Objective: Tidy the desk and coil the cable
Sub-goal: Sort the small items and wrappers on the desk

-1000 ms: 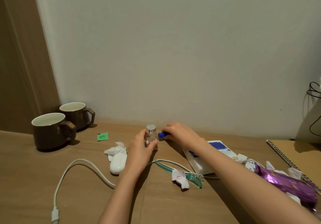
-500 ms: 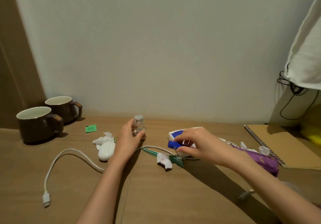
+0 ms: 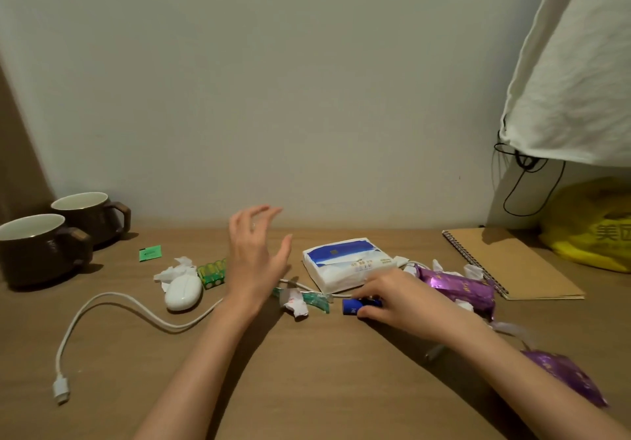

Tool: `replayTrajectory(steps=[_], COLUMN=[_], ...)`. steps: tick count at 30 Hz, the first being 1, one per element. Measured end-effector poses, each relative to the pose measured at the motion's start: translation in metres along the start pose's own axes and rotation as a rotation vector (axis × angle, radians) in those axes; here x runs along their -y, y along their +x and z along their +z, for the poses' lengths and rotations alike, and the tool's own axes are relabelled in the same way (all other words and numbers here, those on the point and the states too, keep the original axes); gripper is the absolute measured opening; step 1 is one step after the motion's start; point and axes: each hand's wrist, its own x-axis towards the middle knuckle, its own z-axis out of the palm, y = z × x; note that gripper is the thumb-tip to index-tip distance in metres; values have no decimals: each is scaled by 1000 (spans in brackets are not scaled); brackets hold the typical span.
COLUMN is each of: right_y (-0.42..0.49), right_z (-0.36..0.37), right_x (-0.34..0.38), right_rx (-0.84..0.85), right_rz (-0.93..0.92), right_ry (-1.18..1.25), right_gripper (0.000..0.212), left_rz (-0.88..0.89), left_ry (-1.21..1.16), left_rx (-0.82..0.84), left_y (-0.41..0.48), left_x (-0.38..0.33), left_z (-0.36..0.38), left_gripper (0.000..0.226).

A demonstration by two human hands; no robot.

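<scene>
Seemed barely begun on the tidy-up: left the white cable (image 3: 177, 327) sprawled uncoiled across the table (image 3: 307, 388) at lower left of the frame and paper scraps (image 3: 293, 303) strewn at centre, held the left hand (image 3: 254, 262) spread wide and empty, closed the grip of the right hand (image 3: 392, 299) on a small blue tube (image 3: 351, 306).

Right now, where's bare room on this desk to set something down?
Bare wood: the near middle between the forearms, the near left beside the white cable, and the strip along the wall between tissue pack and notebook. Crowded: the middle band, crumpled tissue to purple wrappers.
</scene>
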Motion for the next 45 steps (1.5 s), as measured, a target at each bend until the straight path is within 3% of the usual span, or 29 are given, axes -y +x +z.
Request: replayTrajectory(steps=[6, 11, 23, 35, 45], right_y=[7, 24, 72, 108, 115], right_z=[-13, -6, 12, 28, 37], right_x=[-24, -34, -29, -31, -31], right_rx=[-184, -148, -192, -263, -114], right_rz=[134, 167, 165, 183, 163], right_ry=[88, -5, -26, -6, -97], right_gripper=[28, 30, 30, 32, 50], left_rz=[152, 133, -10, -171, -197], left_ry=[-3, 54, 54, 84, 65], left_rx=[363, 554, 422, 681, 638], left_y=[-15, -22, -16, -12, -9], left_x=[-34, -28, -8, -7, 0], left_z=[16, 22, 27, 42, 45], left_gripper=[44, 44, 34, 59, 56])
